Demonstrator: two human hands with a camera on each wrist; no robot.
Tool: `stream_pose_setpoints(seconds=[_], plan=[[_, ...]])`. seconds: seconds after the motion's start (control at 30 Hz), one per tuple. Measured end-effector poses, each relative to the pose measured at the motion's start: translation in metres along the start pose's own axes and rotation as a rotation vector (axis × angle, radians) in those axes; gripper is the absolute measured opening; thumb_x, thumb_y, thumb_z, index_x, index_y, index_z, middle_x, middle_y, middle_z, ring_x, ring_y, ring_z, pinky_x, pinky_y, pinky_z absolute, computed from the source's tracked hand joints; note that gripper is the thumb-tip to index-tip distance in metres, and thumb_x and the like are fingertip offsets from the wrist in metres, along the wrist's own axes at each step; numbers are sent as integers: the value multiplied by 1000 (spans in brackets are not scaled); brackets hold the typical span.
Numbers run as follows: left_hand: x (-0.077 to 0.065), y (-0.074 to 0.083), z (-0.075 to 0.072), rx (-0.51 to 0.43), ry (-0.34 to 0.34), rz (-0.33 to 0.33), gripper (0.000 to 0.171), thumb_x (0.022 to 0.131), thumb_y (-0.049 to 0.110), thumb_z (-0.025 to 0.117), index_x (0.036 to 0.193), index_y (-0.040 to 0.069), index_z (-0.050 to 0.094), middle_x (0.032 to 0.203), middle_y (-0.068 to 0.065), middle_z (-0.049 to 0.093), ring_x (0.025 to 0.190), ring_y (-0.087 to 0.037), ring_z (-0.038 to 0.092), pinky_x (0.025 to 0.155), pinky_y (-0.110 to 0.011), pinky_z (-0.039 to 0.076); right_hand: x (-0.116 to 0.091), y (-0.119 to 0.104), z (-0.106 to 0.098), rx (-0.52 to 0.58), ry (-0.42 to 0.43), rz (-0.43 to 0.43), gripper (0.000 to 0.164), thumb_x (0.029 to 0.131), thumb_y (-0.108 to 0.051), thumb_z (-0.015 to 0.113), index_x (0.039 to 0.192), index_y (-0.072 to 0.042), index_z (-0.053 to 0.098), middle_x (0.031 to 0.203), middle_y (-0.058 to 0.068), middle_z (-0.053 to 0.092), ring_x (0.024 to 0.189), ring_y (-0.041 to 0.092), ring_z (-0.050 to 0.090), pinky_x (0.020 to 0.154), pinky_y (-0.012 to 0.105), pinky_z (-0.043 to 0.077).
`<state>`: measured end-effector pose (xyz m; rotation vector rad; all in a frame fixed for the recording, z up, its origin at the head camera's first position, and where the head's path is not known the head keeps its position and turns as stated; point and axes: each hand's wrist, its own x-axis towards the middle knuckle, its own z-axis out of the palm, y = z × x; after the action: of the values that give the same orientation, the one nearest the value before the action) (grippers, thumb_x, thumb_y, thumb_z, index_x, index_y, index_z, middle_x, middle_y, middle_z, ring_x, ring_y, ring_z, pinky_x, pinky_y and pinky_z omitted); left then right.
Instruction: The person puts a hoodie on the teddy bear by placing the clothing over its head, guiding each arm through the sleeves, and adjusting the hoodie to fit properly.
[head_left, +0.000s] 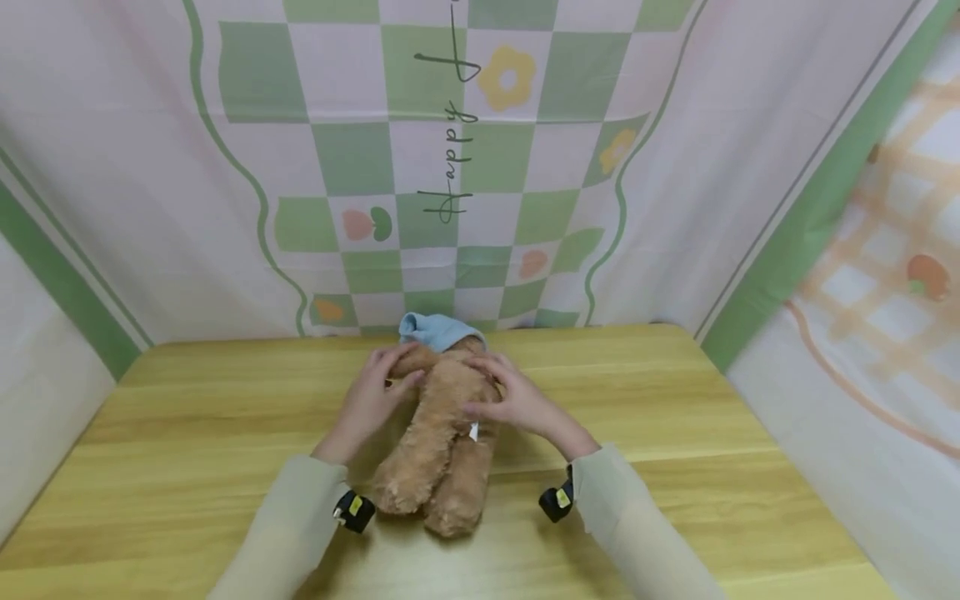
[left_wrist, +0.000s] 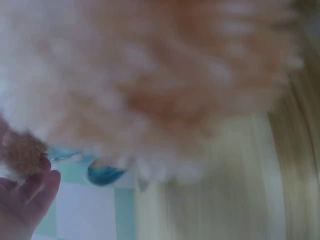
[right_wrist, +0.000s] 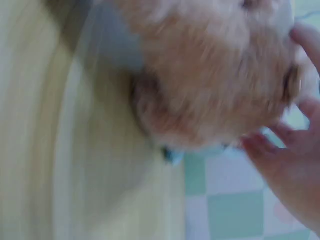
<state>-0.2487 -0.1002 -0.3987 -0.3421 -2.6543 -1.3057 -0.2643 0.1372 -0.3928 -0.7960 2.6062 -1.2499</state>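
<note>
A brown plush toy (head_left: 423, 442) lies on the table with its two fuzzy legs towards the person. Light blue cloth (head_left: 441, 332) covers its far end, and a small white tag (head_left: 474, 431) shows beside the right leg. At the toy's left side, my left hand (head_left: 371, 393) grips a stubby furry limb. My right hand (head_left: 522, 402) holds the body from the right, thumb on the near side and fingers over the upper part. Blurred brown fur (left_wrist: 150, 75) fills much of the left wrist view. The toy's head is mostly hidden.
The wooden table (head_left: 637, 483) has rounded far corners. A checked green and white cloth backdrop (head_left: 427, 150) hangs directly behind its far edge, with more printed fabric (head_left: 885, 292) on the right. Small black cameras (head_left: 354, 510) sit at both wrists.
</note>
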Motion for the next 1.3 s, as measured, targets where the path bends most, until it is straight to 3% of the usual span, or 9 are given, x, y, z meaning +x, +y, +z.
stream_pose_setpoints(seconds=[0.17, 0.3, 0.43, 0.6, 0.77, 0.93, 1.03, 1.17, 1.3], plan=[[0, -5, -4, 85, 52, 54, 37, 92, 21, 64, 126, 8, 58, 122, -19, 58, 110, -35, 59, 92, -51, 48, -7, 14, 7, 31, -50, 65, 90, 78, -28, 79, 150, -16, 27, 149, 24, 28, 136, 41, 33, 106, 57, 36], [0, -10, -4, 92, 67, 88, 23, 89, 14, 66, 110, 7, 61, 106, -16, 64, 96, -31, 62, 80, -45, 50, -4, 15, 19, 48, 56, 51, 80, 80, -14, 74, 147, -8, 32, 145, 23, 36, 128, 39, 43, 100, 51, 43], [-2, -17, -3, 76, 77, 76, 16, 88, 10, 67, 101, 8, 58, 88, -12, 61, 79, -24, 55, 70, -38, 43, -2, 6, 26, -11, 191, 59, 68, 77, -8, 70, 140, -7, 44, 136, 18, 47, 117, 34, 52, 92, 48, 48], [-7, -29, -2, 65, 81, 81, 18, 90, 10, 65, 107, 8, 57, 101, -15, 66, 91, -29, 62, 80, -44, 49, -2, -8, 25, -114, 274, 28, 52, 76, -8, 71, 126, -7, 55, 124, 13, 54, 107, 29, 56, 86, 45, 49], [-9, -35, -4, 58, 43, 40, 21, 91, 12, 63, 111, 8, 57, 109, -18, 66, 101, -33, 63, 88, -49, 49, -3, -18, 23, -179, 254, 9, 46, 77, -10, 72, 121, -9, 58, 117, 9, 53, 102, 26, 53, 81, 41, 48], [-6, -22, -6, 149, 13, 31, 33, 93, 13, 57, 125, 6, 55, 123, -18, 60, 109, -33, 59, 94, -49, 48, -4, -23, 23, -196, 240, 16, 46, 77, -11, 74, 121, -8, 59, 118, 9, 51, 106, 27, 51, 84, 42, 49], [-3, -6, -5, 153, 17, 79, 36, 98, 18, 51, 132, 8, 54, 132, -17, 56, 119, -34, 54, 100, -52, 44, -4, -25, 24, -205, 209, -3, 47, 78, -13, 75, 122, -7, 59, 123, 11, 50, 113, 31, 50, 89, 46, 49], [-1, 13, 0, 154, -35, 154, 36, 100, 33, 47, 127, 12, 61, 129, -13, 59, 121, -33, 55, 101, -51, 44, -4, -23, 23, -188, 145, -53, 50, 81, -19, 75, 126, -6, 58, 128, 14, 47, 119, 33, 47, 95, 48, 46], [-1, 17, 6, 217, -80, 184, 36, 98, 37, 51, 122, 13, 63, 125, -11, 61, 115, -30, 58, 97, -49, 47, -2, -19, 17, -68, 125, -71, 40, 88, -19, 68, 124, -4, 60, 122, 14, 51, 112, 30, 51, 91, 43, 48]])
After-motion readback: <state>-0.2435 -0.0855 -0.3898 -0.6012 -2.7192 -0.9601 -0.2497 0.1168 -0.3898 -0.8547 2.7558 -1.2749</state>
